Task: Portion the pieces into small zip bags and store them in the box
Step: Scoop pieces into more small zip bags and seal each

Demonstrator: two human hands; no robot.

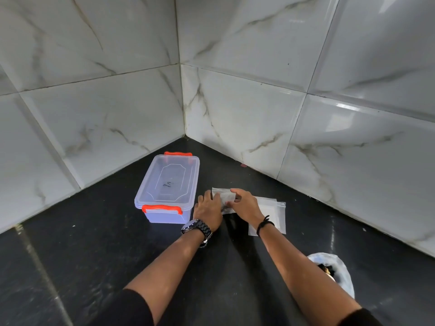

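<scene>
We're looking down at the black countertop [94,255] in the corner of the marble-tiled walls [259,114], and both of our hands are on one small zip bag [226,198], which lies just to the right of the clear plastic box [167,187]. Our left hand [208,209], with a dark watch [197,228] on its wrist, rests on the bag's left edge, fingers fairly straight and laid flat. Our right hand [244,203], wearing a black cord bracelet [264,223], has its fingers curled over the bag's top right side and seems to pinch it, though the blur hides the thumb. The box sits with its lid on and both orange latches [162,208] down, something dark faintly showing through the lid. Farther right of the box, past our right hand, a stack of flat empty zip bags [273,214] lies on the counter. Well to the right of the box and nearer to us, a crumpled clear bag [339,271] stands open with dark pieces [328,269] inside.
</scene>
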